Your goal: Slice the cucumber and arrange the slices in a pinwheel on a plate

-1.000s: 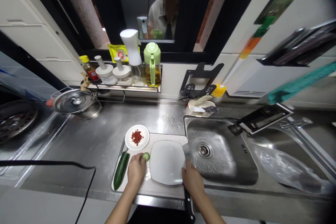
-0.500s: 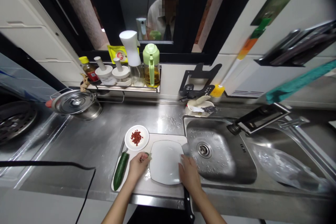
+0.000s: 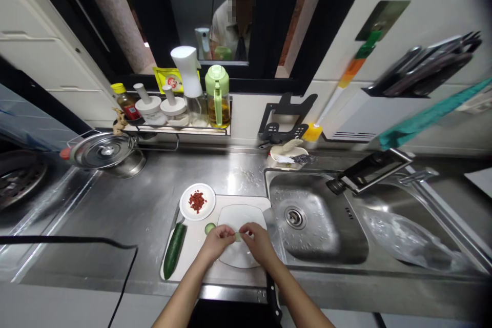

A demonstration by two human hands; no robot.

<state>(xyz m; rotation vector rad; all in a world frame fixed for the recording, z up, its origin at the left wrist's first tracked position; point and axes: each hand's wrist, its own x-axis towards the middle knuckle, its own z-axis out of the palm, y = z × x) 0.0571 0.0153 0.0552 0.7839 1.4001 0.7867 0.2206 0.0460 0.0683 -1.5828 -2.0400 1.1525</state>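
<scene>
My left hand and my right hand meet above a white squarish plate. Between their pinched fingertips is a thin, pale green cucumber slice. Round green cucumber slices lie beside my left hand on the white cutting board; how many is hard to tell. A dark green cucumber rests along the board's left side. To the right of the plate lies a knife, its black handle sticking out past the board's front edge.
A small white plate with chopped red bits stands at the board's back left. The sink is to the right, with a plastic bag beyond it. Behind, a rack carries an oil bottle; a lidded pot stands left.
Both hands have come together over the plate. My right hand has left the plate's right edge, and the cucumber slice is now between both hands' fingertips.
</scene>
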